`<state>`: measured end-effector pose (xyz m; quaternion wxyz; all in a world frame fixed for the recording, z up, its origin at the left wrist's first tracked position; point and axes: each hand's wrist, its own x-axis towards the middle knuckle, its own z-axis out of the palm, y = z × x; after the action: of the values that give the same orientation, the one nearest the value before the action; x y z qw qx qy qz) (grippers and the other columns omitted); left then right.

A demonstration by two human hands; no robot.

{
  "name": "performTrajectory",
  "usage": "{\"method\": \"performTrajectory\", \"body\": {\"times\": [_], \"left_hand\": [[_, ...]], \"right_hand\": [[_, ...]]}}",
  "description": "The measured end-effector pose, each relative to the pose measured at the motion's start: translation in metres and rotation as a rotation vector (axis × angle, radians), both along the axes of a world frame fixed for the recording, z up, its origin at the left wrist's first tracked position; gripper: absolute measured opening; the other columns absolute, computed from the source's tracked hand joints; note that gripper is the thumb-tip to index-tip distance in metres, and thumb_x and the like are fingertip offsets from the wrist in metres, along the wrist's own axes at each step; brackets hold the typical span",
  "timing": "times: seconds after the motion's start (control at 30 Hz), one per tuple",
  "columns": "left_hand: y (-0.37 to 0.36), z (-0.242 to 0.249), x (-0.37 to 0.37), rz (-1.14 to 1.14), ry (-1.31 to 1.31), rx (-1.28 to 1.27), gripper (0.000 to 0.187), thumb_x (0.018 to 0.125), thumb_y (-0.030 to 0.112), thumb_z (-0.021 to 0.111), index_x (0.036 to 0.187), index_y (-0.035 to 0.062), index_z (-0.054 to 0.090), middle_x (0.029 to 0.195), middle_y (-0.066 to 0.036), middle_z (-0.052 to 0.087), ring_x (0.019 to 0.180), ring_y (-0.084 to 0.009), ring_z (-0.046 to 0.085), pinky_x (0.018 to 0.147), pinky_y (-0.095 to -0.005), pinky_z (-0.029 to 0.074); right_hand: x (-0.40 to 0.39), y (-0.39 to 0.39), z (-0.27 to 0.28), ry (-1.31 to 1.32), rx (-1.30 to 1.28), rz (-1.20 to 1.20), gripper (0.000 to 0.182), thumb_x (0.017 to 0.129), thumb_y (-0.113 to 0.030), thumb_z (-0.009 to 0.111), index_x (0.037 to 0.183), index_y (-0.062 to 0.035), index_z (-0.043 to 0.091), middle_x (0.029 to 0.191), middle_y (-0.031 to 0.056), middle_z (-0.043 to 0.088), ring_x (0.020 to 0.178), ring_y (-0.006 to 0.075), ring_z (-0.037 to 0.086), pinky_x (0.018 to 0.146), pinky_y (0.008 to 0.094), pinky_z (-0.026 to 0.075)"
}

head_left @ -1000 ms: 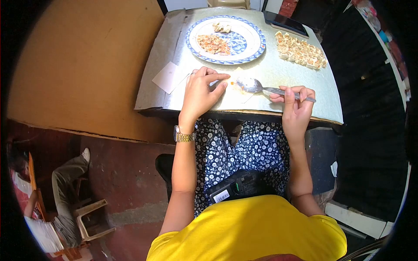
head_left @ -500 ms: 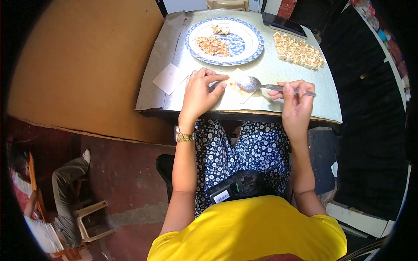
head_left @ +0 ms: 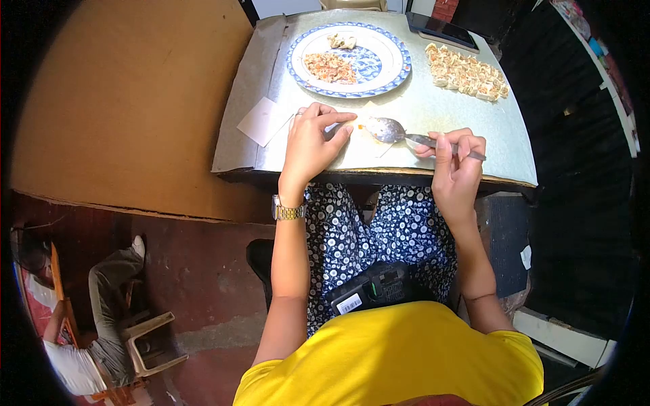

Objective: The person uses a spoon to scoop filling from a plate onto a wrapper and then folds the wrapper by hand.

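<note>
A metal spoon [head_left: 388, 130] is gripped by its handle in my right hand [head_left: 457, 159], its bowl low over a pale wrapper [head_left: 369, 143] with a bit of orange filling on it. My left hand [head_left: 317, 139] rests at the wrapper's left side, thumb and index finger apart, with nothing visible between them. Behind my hands, a blue-and-white oval plate [head_left: 399, 76] bears a heap of chopped orange filling [head_left: 330, 68] and a small pale lump [head_left: 342, 42]. To the left lies a stack of square wrappers [head_left: 263, 122].
Several folded dumplings [head_left: 466, 72] stand in rows at the table's right. A dark phone [head_left: 443, 31] lies at the back right. A brown panel [head_left: 135, 108] adjoins the table [head_left: 233, 145] on the left. Another person [head_left: 101, 325] sits at the lower left, near a stool [head_left: 152, 345].
My right hand has shifted slightly left and down with the spoon, whose handle tilts a little more. My left hand stays almost in place. The whole view has shifted slightly.
</note>
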<state>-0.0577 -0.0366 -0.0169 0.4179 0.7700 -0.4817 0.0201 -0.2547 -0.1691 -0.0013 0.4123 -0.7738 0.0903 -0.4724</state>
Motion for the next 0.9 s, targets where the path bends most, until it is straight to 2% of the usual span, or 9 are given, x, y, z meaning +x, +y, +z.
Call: {"method": "performTrajectory", "body": {"times": [0.17,0.23,0.37,0.4,0.63,0.9], "left_hand": [[-0.001,-0.002,0.001,0.001,-0.008,-0.017,0.024,0.081,0.022,0.073,0.103,0.0167,0.078,0.092,-0.006,0.064,0.09,-0.0259,0.056,0.085,-0.038,0.044],[0.0,-0.002,0.001,0.012,-0.018,0.009,0.025,0.081,0.021,0.074,0.105,0.0179,0.078,0.095,-0.006,0.065,0.092,-0.0248,0.058,0.088,-0.0371,0.046],[-0.001,-0.006,0.002,-0.002,-0.014,-0.048,0.023,0.081,0.022,0.072,0.102,0.0159,0.078,0.091,-0.007,0.063,0.089,-0.0268,0.056,0.084,-0.0388,0.045],[-0.001,-0.006,0.002,-0.001,-0.017,-0.048,0.023,0.08,0.021,0.072,0.102,0.0159,0.078,0.091,-0.007,0.063,0.089,-0.0268,0.056,0.084,-0.0389,0.045],[-0.001,-0.004,0.002,0.0,-0.023,-0.044,0.022,0.08,0.021,0.072,0.101,0.016,0.078,0.091,-0.007,0.064,0.089,-0.0272,0.056,0.084,-0.0386,0.045],[-0.002,-0.006,0.002,-0.004,-0.013,-0.068,0.022,0.08,0.022,0.073,0.1,0.016,0.078,0.092,-0.007,0.064,0.09,-0.0275,0.057,0.084,-0.0387,0.045]], "right_hand": [[-0.003,0.0,0.008,0.042,-0.134,0.009,0.019,0.098,0.008,0.049,0.093,0.0001,0.032,0.091,0.0138,0.052,0.076,0.0189,0.068,0.07,0.0277,0.058],[-0.002,0.0,0.008,-0.036,-0.121,-0.007,0.019,0.097,0.008,0.05,0.092,0.0001,0.033,0.092,0.0143,0.053,0.076,0.0192,0.068,0.07,0.0284,0.058],[0.001,0.006,-0.005,-0.126,-0.187,0.055,0.019,0.096,0.009,0.051,0.093,-0.0005,0.035,0.094,0.0153,0.055,0.078,0.0191,0.068,0.071,0.0299,0.058],[-0.001,0.009,-0.01,-0.055,-0.152,0.056,0.019,0.096,0.009,0.05,0.094,-0.001,0.035,0.094,0.0155,0.055,0.08,0.0191,0.068,0.073,0.0299,0.058],[0.004,0.007,-0.005,-0.152,-0.191,0.055,0.019,0.097,0.008,0.05,0.094,-0.0012,0.034,0.094,0.0159,0.055,0.082,0.0196,0.068,0.075,0.0301,0.058],[0.002,0.004,-0.007,-0.101,-0.162,0.02,0.018,0.097,0.008,0.05,0.093,-0.0006,0.034,0.096,0.0173,0.055,0.082,0.0207,0.069,0.075,0.0304,0.058]]}}
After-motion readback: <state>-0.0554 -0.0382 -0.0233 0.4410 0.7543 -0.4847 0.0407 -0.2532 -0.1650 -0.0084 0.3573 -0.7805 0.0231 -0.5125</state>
